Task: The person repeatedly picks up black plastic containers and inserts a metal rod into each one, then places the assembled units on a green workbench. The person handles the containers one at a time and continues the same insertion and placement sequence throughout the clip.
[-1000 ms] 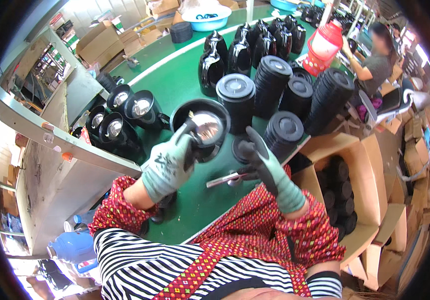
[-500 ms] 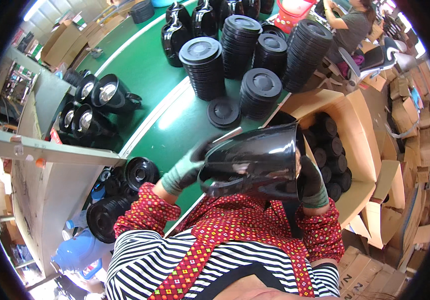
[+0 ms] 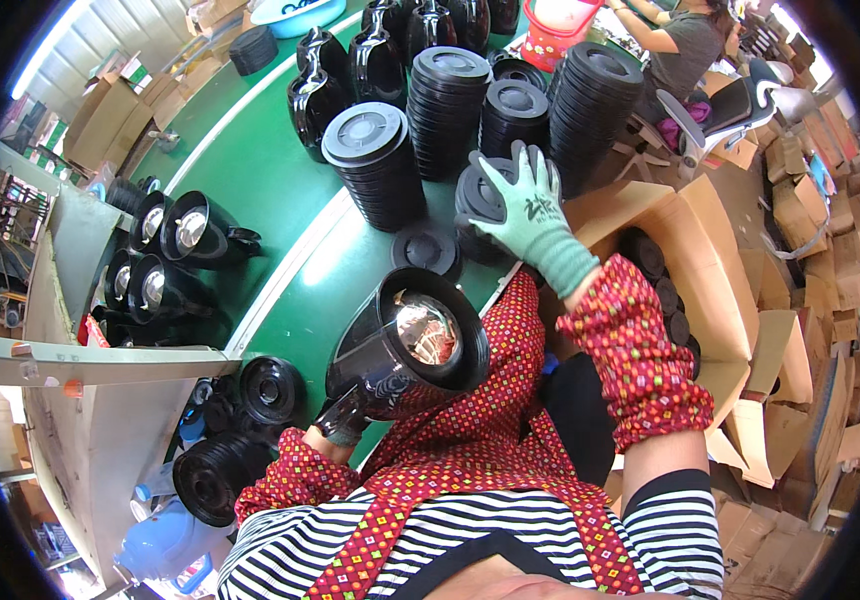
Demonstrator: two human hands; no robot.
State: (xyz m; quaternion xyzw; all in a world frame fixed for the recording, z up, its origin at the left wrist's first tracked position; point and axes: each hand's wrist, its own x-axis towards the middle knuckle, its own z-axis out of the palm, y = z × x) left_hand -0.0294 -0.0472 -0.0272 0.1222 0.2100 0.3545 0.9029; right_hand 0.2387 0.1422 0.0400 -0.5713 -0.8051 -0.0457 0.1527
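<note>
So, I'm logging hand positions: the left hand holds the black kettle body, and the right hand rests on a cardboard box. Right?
Not quite. In the head view the right hand rests on a stack of black discs, not a cardboard box. The left hand does hold the black kettle body.

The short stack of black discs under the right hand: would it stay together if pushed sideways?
Probably not as a block. The discs in the short stack look loosely piled, so a push near the top would likely slide the upper ones off. They look like stiff, light plastic. The gloved right hand lies spread across the top.
</note>
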